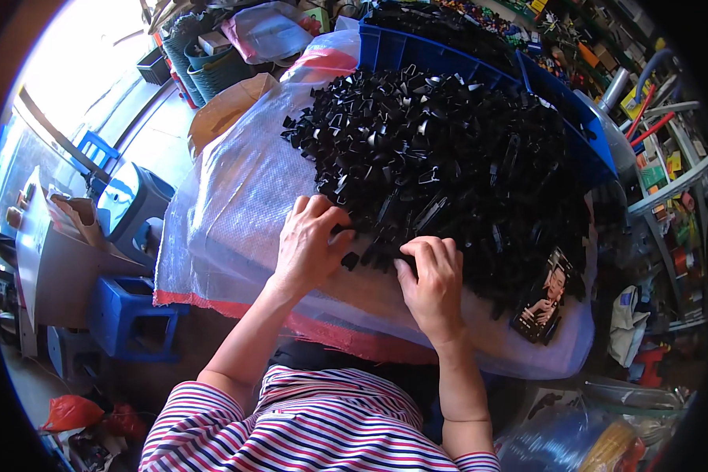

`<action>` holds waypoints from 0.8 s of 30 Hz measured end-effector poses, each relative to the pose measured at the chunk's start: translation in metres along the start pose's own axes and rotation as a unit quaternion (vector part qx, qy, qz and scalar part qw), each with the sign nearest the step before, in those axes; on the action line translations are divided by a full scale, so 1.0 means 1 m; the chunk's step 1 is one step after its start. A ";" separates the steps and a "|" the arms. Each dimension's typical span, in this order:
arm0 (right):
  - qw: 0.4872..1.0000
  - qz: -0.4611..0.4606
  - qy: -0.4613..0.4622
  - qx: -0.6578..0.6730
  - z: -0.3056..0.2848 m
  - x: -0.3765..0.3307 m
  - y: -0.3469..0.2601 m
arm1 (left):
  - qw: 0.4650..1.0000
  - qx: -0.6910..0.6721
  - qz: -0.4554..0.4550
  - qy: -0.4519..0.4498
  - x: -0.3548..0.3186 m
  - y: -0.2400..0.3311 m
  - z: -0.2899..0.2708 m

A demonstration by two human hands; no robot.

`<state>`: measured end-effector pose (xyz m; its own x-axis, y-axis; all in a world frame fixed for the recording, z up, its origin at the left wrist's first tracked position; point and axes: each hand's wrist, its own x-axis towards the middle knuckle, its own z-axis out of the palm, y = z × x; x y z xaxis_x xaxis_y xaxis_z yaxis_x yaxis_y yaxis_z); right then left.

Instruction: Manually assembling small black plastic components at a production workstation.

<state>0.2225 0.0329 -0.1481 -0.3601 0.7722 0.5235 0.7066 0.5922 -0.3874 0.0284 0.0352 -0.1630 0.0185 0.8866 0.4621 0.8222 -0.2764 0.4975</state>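
A wide heap of small black clips [425, 134], some with shiny metal parts, lies on a white woven plastic sack [236, 197]. At the heap's near left edge is my left hand [311, 244], its fingers curled and the thumb close to the index finger. My right hand [434, 283] is bent at the near edge, thumb and index tips close together. Dark bits show at the fingertips of both hands, but whether they are held is hard to make out against the black heap. A few loose black pieces [350, 261] sit on the sack between my hands.
Blue plastic crates [433, 59] stand behind the heap. A printed card with a picture [544, 299] lies at its right edge. Blue stools [138, 315] and a cardboard box [63, 259] are at left. Metal shelving [672, 189] with mixed goods lines the right.
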 end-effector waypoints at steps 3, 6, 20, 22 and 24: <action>0.998 0.014 0.026 0.059 0.002 -0.001 0.003 | 0.999 -0.037 -0.011 0.009 -0.002 -0.010 0.002; 0.995 0.035 0.043 0.080 0.003 0.001 0.004 | 0.996 -0.079 -0.005 0.048 0.003 -0.007 -0.001; 0.998 -0.021 0.051 0.041 0.004 0.000 0.000 | 0.852 -0.483 -0.198 0.041 -0.007 0.017 -0.015; 0.987 -0.007 0.087 0.134 -0.001 -0.002 0.002 | 0.861 -0.460 -0.214 -0.040 -0.013 0.017 -0.024; 0.981 0.023 0.060 0.183 -0.009 -0.010 0.000 | 0.834 -0.494 -0.238 -0.061 -0.021 0.012 -0.025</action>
<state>0.2315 0.0227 -0.1462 -0.2425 0.7805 0.5763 0.4462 0.6172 -0.6481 0.0237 0.0036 -0.1479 -0.0694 0.9976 -0.0080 -0.1157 -0.0001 0.9933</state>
